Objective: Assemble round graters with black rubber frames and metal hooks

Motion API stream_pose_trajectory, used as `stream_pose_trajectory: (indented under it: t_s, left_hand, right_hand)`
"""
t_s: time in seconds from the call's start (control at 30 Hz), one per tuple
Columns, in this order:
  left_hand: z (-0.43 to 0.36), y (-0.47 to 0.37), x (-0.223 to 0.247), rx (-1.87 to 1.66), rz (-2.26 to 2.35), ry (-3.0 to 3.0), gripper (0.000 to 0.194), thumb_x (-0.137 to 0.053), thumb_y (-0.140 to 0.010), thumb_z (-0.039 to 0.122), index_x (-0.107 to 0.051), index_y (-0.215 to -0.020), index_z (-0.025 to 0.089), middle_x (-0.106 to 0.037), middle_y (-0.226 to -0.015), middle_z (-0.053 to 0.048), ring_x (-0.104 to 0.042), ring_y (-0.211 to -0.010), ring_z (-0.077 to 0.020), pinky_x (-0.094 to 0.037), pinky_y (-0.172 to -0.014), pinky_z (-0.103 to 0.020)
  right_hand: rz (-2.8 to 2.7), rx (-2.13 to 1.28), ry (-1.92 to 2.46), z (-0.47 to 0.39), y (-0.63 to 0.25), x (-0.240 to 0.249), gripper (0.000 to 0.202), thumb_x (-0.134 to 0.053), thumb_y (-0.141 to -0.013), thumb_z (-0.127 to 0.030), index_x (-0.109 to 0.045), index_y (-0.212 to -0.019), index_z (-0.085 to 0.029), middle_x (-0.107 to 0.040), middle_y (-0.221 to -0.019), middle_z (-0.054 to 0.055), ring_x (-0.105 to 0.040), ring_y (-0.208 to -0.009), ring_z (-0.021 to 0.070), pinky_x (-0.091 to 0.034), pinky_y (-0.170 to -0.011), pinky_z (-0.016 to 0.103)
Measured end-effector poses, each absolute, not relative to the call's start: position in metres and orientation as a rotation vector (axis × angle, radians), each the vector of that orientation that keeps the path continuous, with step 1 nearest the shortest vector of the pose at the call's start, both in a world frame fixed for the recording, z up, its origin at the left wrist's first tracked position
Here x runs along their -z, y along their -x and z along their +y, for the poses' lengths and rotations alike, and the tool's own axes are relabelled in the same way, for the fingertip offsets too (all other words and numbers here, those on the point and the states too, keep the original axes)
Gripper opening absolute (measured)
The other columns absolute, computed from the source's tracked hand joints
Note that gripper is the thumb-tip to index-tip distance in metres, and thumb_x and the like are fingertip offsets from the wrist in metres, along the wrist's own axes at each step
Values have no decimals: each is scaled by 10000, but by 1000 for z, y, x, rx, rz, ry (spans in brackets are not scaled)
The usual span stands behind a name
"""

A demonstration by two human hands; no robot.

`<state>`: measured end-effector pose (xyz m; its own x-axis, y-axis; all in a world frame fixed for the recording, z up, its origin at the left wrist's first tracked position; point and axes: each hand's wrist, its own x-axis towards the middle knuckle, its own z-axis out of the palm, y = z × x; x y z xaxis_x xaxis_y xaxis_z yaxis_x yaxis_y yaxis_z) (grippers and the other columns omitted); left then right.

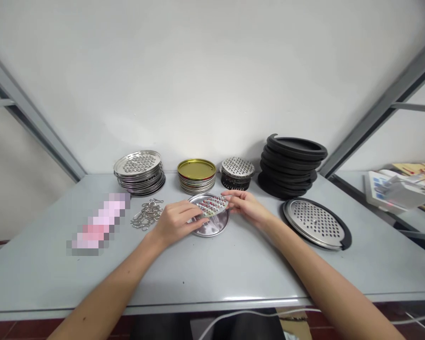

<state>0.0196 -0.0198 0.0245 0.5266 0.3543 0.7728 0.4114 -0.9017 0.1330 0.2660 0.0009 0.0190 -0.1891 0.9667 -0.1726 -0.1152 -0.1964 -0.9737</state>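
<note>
A small round perforated metal disc [212, 206] is held tilted between my two hands. My left hand [179, 219] pinches its left edge, and the fingers of my right hand [243, 207] are closed on its right edge. Beneath the disc, a shiny round metal lid [210, 227] lies on the grey table [212, 278]. Behind it stand a stack of round lids with a gold one on top [196, 169] and a stack of small spiked discs [238, 167]. Metal hooks [147, 215] lie in a pile left of my left hand.
Large perforated discs [140, 163] are stacked at the back left, black rings [290, 163] at the back right. A perforated disc in a black rim [317, 222] lies right of my right forearm. A blurred-out pink item [101, 224] lies left.
</note>
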Motion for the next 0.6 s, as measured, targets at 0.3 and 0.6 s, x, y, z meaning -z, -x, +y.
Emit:
stream_pose_trajectory:
  t_s: [0.3,0.6]
  left_hand:
    - [-10,-3,-31,1243,-1041,2669,229,-617,-850,330,-661,-1034,201,-709,-995,-63,-653,-923,-199,-523,-840,-329]
    - [-1,14,-24,503,-1282,3096,1074,-744,-561,678,-351,-1438,198,-437,-1440,-141,-401,-1319,-346,-348,-1079,-466]
  right_hand:
    - [-1233,-1338,1248,3,-269,-17,403,-678,-663,-124,-618,-1062,-134,-687,-721,16,-598,-570,95,-495,-522,191]
    - [-1525,-1228,1280,2,-272,-15,349,-710,-652,-204,-671,-987,-115,-709,-740,29,-611,-616,123,-491,-597,239]
